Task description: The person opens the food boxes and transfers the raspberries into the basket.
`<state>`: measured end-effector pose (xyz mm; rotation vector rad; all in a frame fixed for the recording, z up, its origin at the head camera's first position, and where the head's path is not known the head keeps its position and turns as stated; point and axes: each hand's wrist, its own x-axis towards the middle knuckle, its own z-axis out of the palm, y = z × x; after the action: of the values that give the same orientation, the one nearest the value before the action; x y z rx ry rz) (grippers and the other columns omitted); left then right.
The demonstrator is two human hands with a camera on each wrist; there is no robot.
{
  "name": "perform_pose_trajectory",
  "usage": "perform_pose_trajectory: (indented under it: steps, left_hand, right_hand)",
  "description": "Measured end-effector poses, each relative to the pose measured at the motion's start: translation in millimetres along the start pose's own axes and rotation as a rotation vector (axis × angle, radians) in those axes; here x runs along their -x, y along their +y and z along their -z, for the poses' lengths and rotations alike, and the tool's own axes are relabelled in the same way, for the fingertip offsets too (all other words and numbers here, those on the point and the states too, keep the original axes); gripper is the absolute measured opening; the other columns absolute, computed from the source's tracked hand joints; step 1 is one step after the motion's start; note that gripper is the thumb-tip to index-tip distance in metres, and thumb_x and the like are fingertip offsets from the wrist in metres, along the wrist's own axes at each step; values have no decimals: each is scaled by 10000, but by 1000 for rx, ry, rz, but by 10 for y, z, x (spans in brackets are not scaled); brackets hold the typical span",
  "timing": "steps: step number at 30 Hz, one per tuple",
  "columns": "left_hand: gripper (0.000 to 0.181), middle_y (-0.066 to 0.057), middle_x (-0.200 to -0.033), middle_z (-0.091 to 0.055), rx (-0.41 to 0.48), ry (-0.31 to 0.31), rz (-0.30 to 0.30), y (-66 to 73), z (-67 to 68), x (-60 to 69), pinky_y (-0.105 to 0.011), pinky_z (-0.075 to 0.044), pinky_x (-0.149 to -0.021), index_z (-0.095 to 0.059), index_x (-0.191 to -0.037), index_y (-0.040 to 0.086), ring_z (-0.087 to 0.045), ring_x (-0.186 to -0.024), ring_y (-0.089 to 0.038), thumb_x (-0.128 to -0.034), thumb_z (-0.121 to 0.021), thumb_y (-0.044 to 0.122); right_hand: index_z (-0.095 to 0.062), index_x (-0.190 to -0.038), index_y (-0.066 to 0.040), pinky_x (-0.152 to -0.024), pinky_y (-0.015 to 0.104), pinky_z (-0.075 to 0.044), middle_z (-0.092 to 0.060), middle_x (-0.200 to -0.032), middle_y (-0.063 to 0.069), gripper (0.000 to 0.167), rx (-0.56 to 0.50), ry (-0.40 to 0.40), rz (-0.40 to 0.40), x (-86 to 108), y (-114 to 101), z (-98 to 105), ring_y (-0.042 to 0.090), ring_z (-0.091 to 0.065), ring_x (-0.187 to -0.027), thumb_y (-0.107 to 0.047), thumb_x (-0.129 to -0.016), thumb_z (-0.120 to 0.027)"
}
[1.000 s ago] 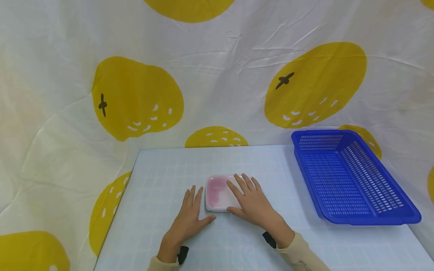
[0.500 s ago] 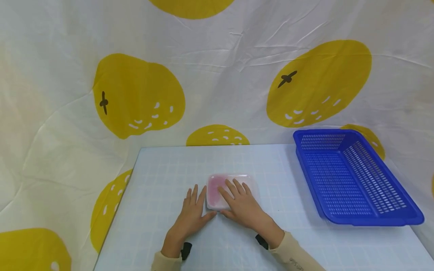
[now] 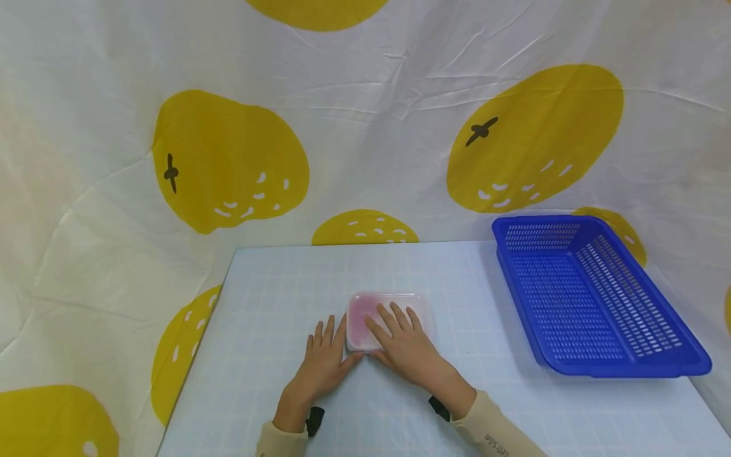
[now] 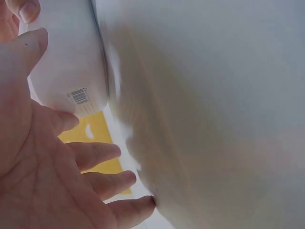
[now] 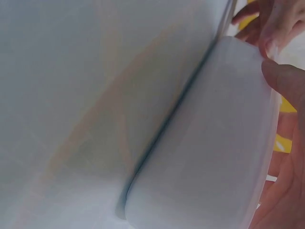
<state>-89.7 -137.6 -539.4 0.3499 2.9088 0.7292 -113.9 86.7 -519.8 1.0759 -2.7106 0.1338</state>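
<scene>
A white rectangular plastic container (image 3: 361, 324) with a clear-looking top that shows pink at its left lies flat on the table. My right hand (image 3: 408, 349) rests over its top, fingers spread and fairly straight, thumb at the near edge. My left hand (image 3: 321, 365) lies along the container's left side, fingers spread, index beside the wall and thumb by the near-left corner. In the left wrist view a barcode shows on the container's side wall (image 4: 66, 57), close to the left fingers. Both thumbs come near each other at the container's edge in the right wrist view.
A blue perforated plastic basket (image 3: 631, 365) stands at the right of the table. The table (image 3: 274, 279) has a pale blue checked cover. Behind it hangs a white cloth (image 3: 377, 158) with large yellow fruit prints.
My right hand has moved left across the container's top, its thumb reaching the near edge. My left hand has shifted slightly right, closer to the container, which stays about where it was.
</scene>
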Motion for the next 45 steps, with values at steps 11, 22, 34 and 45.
perform_pose_trajectory:
  steps: [11,22,34,45]
  left_hand:
    - [848,-299,-1583,-230,-14,-8,13,5,-24,4,-713,-168,-1099,-211,-1600,91,-156,-1449,-522,-981,-513,586]
    - [851,-290,-1585,-234,-1,-11,17,19,-4,24,-711,-153,-1105,-202,-1604,105,-153,-1455,-510,-979,-518,588]
    - [845,-279,-1584,-250,-12,-31,26,7,8,19,-698,-154,-1113,-228,-1594,78,-166,-1455,-501,-982,-524,580]
    - [845,-252,-1597,-244,-22,-51,45,4,-8,3,-685,-136,-1126,-217,-1599,89,-144,-1467,-483,-984,-512,587]
  right_hand:
    - [-435,-1524,-176,-1087,635,-309,-381,-1554,168,641,-18,-38,-11,18,-4,10,426,-346,-1405,-474,-981,-603]
    - [-438,-1519,-162,-1081,648,-306,-403,-1542,161,616,-100,-28,-7,17,18,60,435,-348,-1400,-435,-992,-601]
    - [-472,-1496,-146,-1061,658,-329,-466,-1502,140,536,-164,-19,-8,-15,17,152,422,-398,-1371,-384,-1024,-562]
    - [-485,-1495,-144,-1038,668,-354,-513,-1471,107,489,-306,9,-35,-52,47,318,394,-457,-1337,-330,-1044,-530]
